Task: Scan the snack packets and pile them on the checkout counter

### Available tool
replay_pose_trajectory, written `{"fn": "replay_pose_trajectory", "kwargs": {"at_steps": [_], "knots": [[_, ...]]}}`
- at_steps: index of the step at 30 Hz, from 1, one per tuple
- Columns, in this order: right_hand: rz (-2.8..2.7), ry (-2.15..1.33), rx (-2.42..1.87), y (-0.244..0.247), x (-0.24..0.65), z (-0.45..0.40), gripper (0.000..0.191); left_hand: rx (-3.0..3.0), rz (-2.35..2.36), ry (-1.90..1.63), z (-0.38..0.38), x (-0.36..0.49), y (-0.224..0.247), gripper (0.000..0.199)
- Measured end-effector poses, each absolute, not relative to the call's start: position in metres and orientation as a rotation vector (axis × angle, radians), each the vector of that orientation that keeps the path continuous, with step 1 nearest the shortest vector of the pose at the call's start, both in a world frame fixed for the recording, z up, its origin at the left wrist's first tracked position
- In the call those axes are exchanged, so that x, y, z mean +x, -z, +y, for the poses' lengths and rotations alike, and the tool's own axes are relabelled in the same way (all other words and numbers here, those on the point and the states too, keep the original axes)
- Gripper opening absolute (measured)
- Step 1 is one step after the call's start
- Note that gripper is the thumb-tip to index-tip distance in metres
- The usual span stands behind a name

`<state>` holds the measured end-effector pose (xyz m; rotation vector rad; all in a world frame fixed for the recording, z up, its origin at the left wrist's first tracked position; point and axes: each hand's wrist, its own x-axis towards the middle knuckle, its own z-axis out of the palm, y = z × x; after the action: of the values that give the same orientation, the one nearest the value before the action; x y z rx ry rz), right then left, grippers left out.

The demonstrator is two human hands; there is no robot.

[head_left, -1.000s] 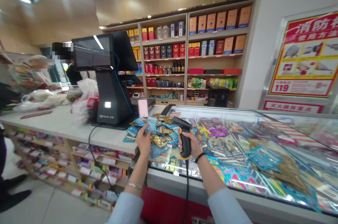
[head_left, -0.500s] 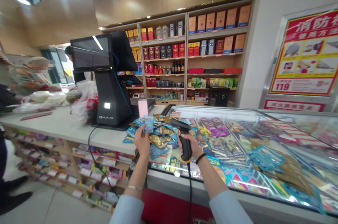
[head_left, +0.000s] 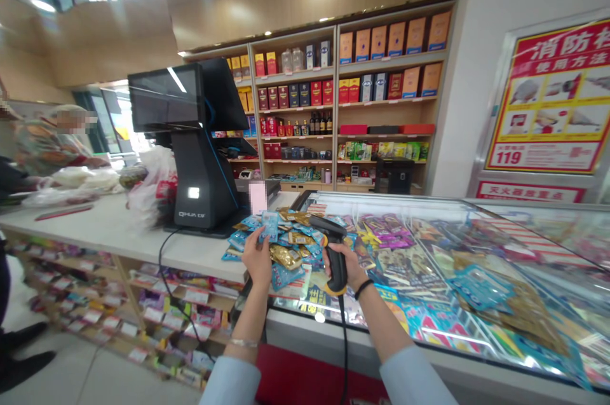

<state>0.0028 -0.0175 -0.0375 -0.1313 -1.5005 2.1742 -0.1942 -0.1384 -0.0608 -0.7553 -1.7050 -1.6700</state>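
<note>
My left hand (head_left: 257, 257) pinches a small light-blue snack packet (head_left: 269, 226), held upright over a heap of packets. Gold packets (head_left: 286, 256) and blue packets (head_left: 287, 275) make up that heap, at the corner where the counter meets the glass-topped case. In my right hand (head_left: 350, 264) is a black and yellow barcode scanner (head_left: 337, 268), gripped by its handle, with its head pointing left toward the heap. The scanner's cable hangs down in front of the case.
A black checkout terminal (head_left: 190, 163) stands on the white counter (head_left: 119, 224), left of the heap. Beside it are plastic bags (head_left: 155, 185). The glass-topped case (head_left: 457, 309) stretches right, with blue and brown packets on its glass. People stand at far left.
Both hands keep almost the same place, still holding the packet and the scanner. The view has shifted very slightly. A person behind the terminal is no longer visible.
</note>
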Motion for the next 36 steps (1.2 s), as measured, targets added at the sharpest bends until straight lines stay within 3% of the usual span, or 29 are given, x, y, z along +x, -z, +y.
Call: {"fn": "replay_pose_trajectory", "kwargs": {"at_steps": [12,21,32,36], "knots": [[-1.284,-2.153,-0.164,0.049,0.009,-0.014,0.029,-1.121,-1.775,1.426,-0.121,-0.189,0.07,0.027],[-1.086,-2.0,-0.255,0.04,0.098,-0.008,0.019,-0.984,-1.932,1.536,-0.123,-0.18,0.053,0.028],[-1.046,-1.737,-0.341,-0.009,0.237,0.024,0.019,-1.223,-1.646,2.011,-0.046,-0.019,-0.003,0.035],[-0.989,-1.637,-0.363,-0.012,0.281,0.035,0.029,-1.372,-1.653,2.13,-0.027,0.044,-0.014,0.041]]}}
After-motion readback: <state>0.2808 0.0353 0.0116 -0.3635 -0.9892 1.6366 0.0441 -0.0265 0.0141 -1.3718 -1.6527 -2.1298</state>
